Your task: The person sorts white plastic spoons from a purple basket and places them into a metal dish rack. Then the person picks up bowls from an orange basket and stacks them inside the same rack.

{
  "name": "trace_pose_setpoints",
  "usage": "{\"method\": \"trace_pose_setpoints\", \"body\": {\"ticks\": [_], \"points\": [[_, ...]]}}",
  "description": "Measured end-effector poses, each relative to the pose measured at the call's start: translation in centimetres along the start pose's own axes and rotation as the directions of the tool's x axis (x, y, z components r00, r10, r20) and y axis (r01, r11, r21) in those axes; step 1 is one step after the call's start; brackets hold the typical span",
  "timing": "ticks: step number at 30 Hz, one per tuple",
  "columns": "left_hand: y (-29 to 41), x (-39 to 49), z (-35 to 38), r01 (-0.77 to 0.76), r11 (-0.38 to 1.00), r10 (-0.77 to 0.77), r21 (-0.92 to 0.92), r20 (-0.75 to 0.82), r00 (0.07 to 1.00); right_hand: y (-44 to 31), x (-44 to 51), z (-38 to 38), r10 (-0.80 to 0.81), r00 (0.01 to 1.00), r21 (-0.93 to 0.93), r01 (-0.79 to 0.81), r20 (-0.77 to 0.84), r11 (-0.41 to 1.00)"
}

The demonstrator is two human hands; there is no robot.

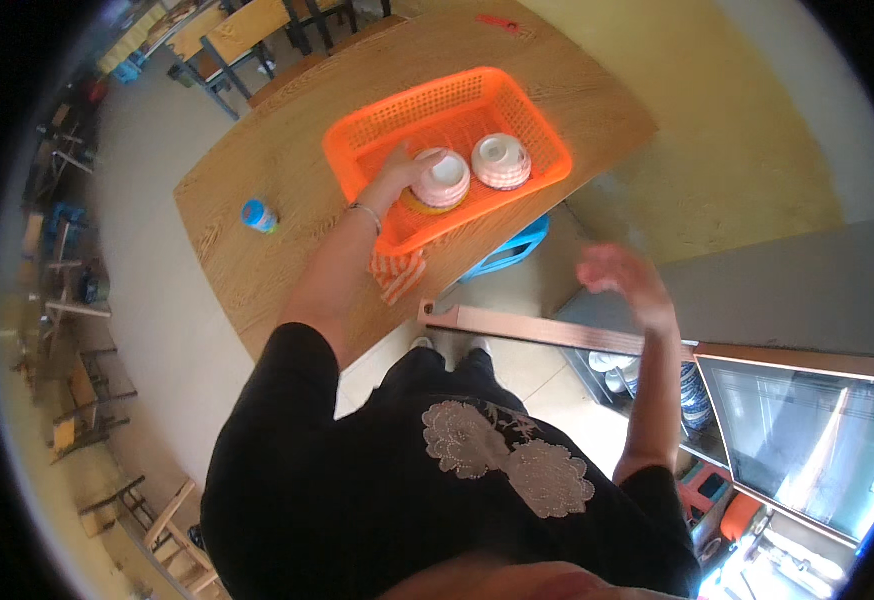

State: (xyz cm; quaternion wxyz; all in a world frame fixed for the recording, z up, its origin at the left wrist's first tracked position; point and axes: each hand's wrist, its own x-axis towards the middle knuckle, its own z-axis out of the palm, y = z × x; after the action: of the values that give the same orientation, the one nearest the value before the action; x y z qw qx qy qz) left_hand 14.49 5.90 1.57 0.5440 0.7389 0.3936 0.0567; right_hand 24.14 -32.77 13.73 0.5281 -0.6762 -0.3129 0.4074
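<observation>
An orange plastic basket [448, 101] stands on the wood-grain table [287, 161] before me. Two stacks of upside-down bowls sit in it. My left hand [405, 169] grips the left bowl stack [441, 180], thumb across its upturned base; its fingers are partly hidden. To its right, apart from my hand, lies the right bowl stack [501, 161], pale with a checked band. Blurred by motion, my right hand [621, 277] hangs in the air with nothing visible in it. Below it runs the copper-coloured edge of an open cabinet door [542, 328].
A striped cloth [398, 274] lies beside the basket. A blue-lidded container [259, 216] and a red object [498, 23] are on the table. A blue plastic stool [508, 251] stands partly beneath it. The cabinet holds blue-and-white dishes [696, 397]. Wooden chairs [246, 30] stand behind.
</observation>
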Motion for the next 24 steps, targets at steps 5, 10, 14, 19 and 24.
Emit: {"method": "trace_pose_setpoints", "body": {"ticks": [5, 10, 14, 19, 24], "points": [[-3.2, 5.3, 2.8, -0.034, 0.973, 0.005, 0.230, 0.127, 0.992, 1.0, 19.9, 0.0, 0.018, 0.989, -0.435, -0.080, -0.145, 0.897], [-4.9, 6.0, 1.3, 0.053, 0.997, -0.050, -0.052, 0.046, 0.998, 6.6, 29.6, -0.6, 0.412, 0.884, -0.586, -0.457, -0.220, 0.669], [-5.2, 4.8, -0.3, 0.104, 0.969, -0.069, -0.224, 0.157, 0.985, 9.7, 31.7, -0.6, 0.391, 0.909, -0.357, -0.416, -0.143, 0.836], [-2.8, 1.2, -1.5, -0.100, 0.976, 0.098, -0.196, -0.021, 0.995, 9.3, 32.0, -0.4, 0.502, 0.860, -0.381, -0.495, -0.087, 0.781], [0.9, 0.2, -0.6, -0.129, 0.808, 0.223, -0.575, 0.096, 0.970, 10.3, 31.7, -0.1, 0.407, 0.912, -0.338, -0.398, -0.048, 0.853]]}}
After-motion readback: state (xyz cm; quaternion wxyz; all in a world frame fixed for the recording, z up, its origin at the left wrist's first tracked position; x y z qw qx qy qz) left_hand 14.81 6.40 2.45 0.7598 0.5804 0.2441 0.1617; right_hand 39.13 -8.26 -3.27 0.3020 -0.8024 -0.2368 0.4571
